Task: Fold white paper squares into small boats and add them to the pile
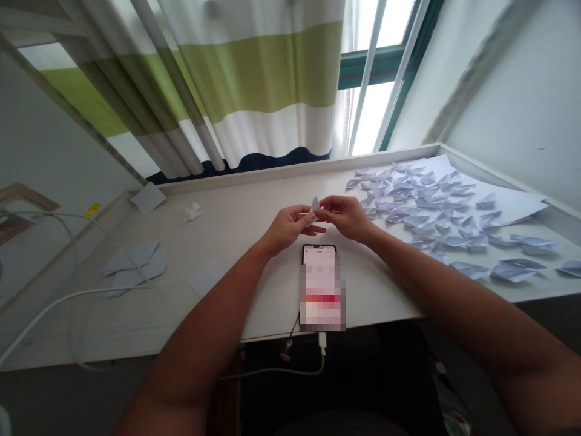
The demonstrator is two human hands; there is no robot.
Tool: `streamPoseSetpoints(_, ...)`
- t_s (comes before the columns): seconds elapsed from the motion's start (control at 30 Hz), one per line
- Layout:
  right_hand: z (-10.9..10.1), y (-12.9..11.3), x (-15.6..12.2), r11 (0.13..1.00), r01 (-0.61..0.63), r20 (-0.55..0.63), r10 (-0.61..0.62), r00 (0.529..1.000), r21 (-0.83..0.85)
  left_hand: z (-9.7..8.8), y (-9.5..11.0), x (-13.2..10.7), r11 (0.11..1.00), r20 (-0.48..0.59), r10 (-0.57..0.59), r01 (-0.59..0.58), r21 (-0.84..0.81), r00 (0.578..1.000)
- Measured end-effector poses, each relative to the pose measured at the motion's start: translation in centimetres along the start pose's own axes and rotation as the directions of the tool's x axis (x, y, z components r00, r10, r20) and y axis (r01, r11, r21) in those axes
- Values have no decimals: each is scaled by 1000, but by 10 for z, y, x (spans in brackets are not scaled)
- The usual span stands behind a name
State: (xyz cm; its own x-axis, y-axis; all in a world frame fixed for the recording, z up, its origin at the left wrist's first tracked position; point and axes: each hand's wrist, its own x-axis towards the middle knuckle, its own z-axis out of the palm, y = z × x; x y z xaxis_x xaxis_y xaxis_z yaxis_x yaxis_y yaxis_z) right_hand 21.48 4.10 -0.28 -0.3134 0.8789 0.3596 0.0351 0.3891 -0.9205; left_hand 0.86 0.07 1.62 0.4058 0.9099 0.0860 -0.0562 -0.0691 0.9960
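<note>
Between my two hands, above the middle of the white table, is a small folded piece of white paper (315, 206) with a pointed top. My left hand (290, 227) grips it from the left, thumb against its face and the lower fingers stretched out beneath. From the right, the thumb and forefinger of my right hand (344, 217) pinch its edge. A phone (320, 275) with a lit, partly blurred screen lies just below my hands. To the right spread many folded paper boats (408, 200), some on large white sheets (517, 197).
Loose paper squares (136, 263) lie at the left, another sheet (209, 277) beside my left forearm, and one (148, 197) in the far corner. Crumpled tissue (192, 212) sits near the back. White cables (72, 297) cross the left side; a charging plug (322, 340) hangs at the front edge.
</note>
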Motion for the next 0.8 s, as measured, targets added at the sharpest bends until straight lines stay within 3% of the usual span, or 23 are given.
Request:
streamPoseSetpoints(0.2,0,-6,0,993,-51,-44,56,997,105,-4,-3,0,997,-26,-76,77,29,997)
streamPoseSetpoints(0.43,-1,-9,-1,985,-86,-22,91,996,149,-7,-9,2,995,-89,-52,59,78,995)
streamPoseSetpoints(0.67,-1,-5,0,988,-43,23,40,999,149,-5,-4,3,993,-215,-110,100,-57,970)
streamPoseSetpoints(0.8,-2,-4,1,991,4,54,-12,998,133,-5,0,3,996,-286,-85,74,-46,955)
